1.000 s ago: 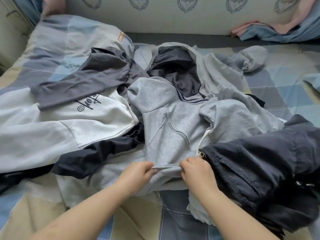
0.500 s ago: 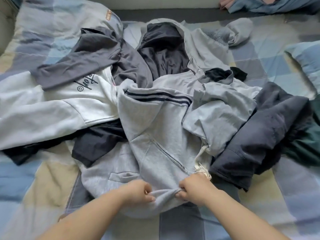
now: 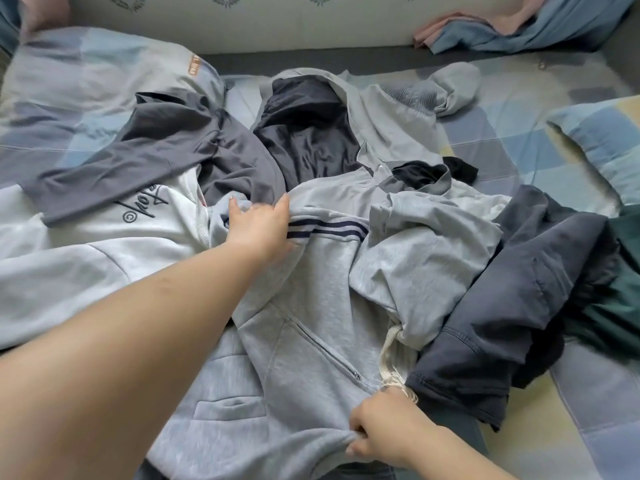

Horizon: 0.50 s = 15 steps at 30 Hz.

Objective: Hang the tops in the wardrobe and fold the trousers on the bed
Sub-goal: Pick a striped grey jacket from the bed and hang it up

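Now: grey striped garment held at both ends, long axis near-to-far

Obs. Grey striped garment (image 3: 311,306) lies mid-pile on the bed (image 3: 571,427), w/ zip pocket (image 3: 325,348) on its near half and dark stripes (image 3: 329,230) across its far part. Long axis runs roughly from the person outward, tilted slightly left at the far end.

R hand (image 3: 377,431): fingers curled, pinching the near hem of the garment, just beside a pale drawstring (image 3: 394,362). Grip looks firm; cloth bunches at the knuckles.

L hand (image 3: 259,226): arm stretched well fwd, palm down on the garment's far part at the left end of the stripes. Thumb and fingers are spread over the fabric; whether fingertips have cloth gathered under them, cannot tell. Blurred at the tips.

So: L hand sits at the far end, R hand at the near end, garment betw. them along its length.

Neighbours. White hoodie (image 3: 86,265) w/ script logo lies left, touching the garment's edge; dark grey top (image 3: 156,157) drapes over it. Pale grey piece (image 3: 426,258) overlaps the garment's right side. Dark trousers (image 3: 502,323) lie right, near R hand.

Judgement. Type of garment (top vs trousers) not certain from this view. Next move prob. needs a lift or pull toward the person; the overlapping pale grey piece may drag along. L hand is the one placed to free the far end.
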Tool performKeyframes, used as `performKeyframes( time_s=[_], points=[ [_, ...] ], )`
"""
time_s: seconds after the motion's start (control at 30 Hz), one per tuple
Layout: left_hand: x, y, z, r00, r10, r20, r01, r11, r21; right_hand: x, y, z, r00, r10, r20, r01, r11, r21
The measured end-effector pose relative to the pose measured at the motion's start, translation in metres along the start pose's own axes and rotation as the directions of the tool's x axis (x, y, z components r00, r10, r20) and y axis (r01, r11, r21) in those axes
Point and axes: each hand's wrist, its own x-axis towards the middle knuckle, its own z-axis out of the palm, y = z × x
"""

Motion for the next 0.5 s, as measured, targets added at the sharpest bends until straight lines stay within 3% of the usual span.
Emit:
performKeyframes(
  time_s=[0.1,0.17,0.23,0.27,0.3,0.33,0.37,0.5],
  points=[
    [-0.009,-0.001,0.002,0.997,0.081,-0.007,-0.081,0.994,0.078,0.006,-0.001,-0.004,1.000,0.009,0.022,-0.009,1.000,0.016],
    [-0.019,-0.004,0.001,0.978,0.194,-0.078,-0.192,0.981,0.036,0.011,-0.005,-0.018,0.999,0.042,-0.019,-0.039,0.989,0.146],
    [-0.033,-0.007,-0.010,0.955,0.262,-0.137,-0.273,0.960,-0.068,0.018,-0.015,-0.042,0.970,0.087,-0.226,-0.016,0.954,0.301],
    [-0.039,-0.007,-0.016,0.945,0.288,-0.155,-0.305,0.947,-0.100,0.022,-0.019,-0.057,0.908,0.128,-0.400,0.023,0.936,0.352],
    [-0.045,-0.007,-0.025,0.934,0.316,-0.169,-0.337,0.934,-0.117,0.024,-0.024,-0.075,0.799,0.167,-0.577,0.078,0.924,0.375],
    [-0.051,-0.005,-0.031,0.918,0.352,-0.180,-0.377,0.917,-0.129,0.026,-0.028,-0.093,0.691,0.195,-0.696,0.119,0.919,0.375],
    [-0.058,-0.005,-0.045,0.908,0.371,-0.192,-0.401,0.904,-0.150,0.024,-0.034,-0.115,0.630,0.199,-0.751,0.134,0.924,0.357],
    [-0.070,-0.015,-0.099,0.908,0.364,-0.208,-0.406,0.889,-0.214,0.005,-0.048,-0.169,0.669,0.089,-0.738,0.127,0.964,0.231]
  ],
)
